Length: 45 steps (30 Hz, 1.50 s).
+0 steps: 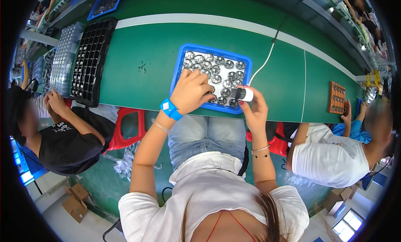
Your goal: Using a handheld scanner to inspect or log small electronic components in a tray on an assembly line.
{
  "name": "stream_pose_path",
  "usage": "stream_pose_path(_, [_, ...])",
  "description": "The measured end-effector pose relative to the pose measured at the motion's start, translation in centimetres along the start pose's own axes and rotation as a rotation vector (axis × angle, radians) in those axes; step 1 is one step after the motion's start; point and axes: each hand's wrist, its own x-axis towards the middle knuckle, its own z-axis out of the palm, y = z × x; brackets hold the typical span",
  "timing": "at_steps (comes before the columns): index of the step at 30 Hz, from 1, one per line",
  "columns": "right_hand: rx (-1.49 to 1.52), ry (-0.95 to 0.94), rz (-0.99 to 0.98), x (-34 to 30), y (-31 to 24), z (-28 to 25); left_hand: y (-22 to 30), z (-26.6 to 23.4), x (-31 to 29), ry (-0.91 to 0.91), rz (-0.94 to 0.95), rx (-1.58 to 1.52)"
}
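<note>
Blue plastic tray (177,70), seated at the near edge of the green workbench (138,45), contains round silver parts (216,79) on a white base. Left hand (190,91) is positioned over the tray, fingers bent down to the parts; whether one is gripped cannot be determined. Right hand (256,106), apart from the left, is closed on a black-and-white handheld device (242,94) above the tray's near right side. White cable (267,60) extends across the workbench close by.

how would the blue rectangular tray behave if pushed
The blue rectangular plastic-looking tray would probably slide rather than tip, being low and wide. It seems fairly stiff, its raised rim holding its shape. The shiny round silver parts inside might shift, since no dividers show.
</note>
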Motion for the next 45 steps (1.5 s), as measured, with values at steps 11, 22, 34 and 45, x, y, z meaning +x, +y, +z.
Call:
stream_pose_path(11, [-0.215, -0.086, -0.068, 0.8, -0.4, 1.1, 1.6, -0.4, 0.3, 0.188, 0.054, -0.08])
stream_pose_path(22, [0.037, 0.087, 0.015, -0.6, -0.5, -0.5, 1.7, 0.2, -0.3, 0.154, -0.018, -0.035])
stream_pose_path(34, [-0.225, -0.115, -0.045, -0.9, -1.4, 1.6, 2.8, -0.1, -1.5, 0.213, 0.077, -0.066])
stream_pose_path(45, [0.146, 0.15, 0.024, -1.3, -0.4, 1.5, 1.4, 0.7, -2.1, 0.076, 0.02, -0.023])
